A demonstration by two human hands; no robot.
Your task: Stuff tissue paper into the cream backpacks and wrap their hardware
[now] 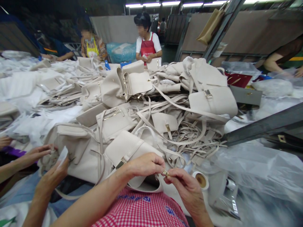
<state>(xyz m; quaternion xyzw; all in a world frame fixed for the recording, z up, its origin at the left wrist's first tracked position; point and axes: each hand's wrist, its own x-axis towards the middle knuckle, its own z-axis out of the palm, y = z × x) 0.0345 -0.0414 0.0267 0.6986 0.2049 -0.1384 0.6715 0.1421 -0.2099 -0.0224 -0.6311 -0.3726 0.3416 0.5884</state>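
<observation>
A beige handbag (127, 148) with a flap and a metal clasp lies right in front of me, its opening (151, 183) towards my body. Above that opening my left hand (145, 164) and my right hand (186, 183) meet. Between their fingertips is a small gold metal buckle (165, 173), pinched from both sides. Whether a strap is attached to it is hidden by my fingers. Close to my right hand stands a roll of tape (200, 180).
Beige bags (213, 97) and a tangle of straps (194, 135) are heaped ahead. On the left, a co-worker's hands (55, 170) hold a white slip by another bag (73, 138). A metal beam (265, 123) and plastic sheeting (262, 170) lie right. Other people sit opposite.
</observation>
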